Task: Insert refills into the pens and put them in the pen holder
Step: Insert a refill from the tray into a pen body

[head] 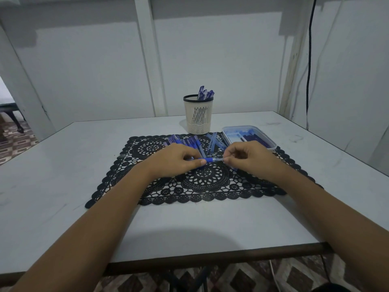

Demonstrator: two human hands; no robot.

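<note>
My left hand grips a blue pen by its barrel, holding it level above the black lace mat. My right hand pinches the clear tip end of the same pen. Behind my hands, a pile of blue pen parts and several clear barrels lie on the mat. A cream pen holder stands upright further back with several blue pens sticking out of it.
A clear plastic tray holding blue refills sits at the mat's right rear corner. The grey table has its front edge near me and a wall close behind. A black cable hangs at the right.
</note>
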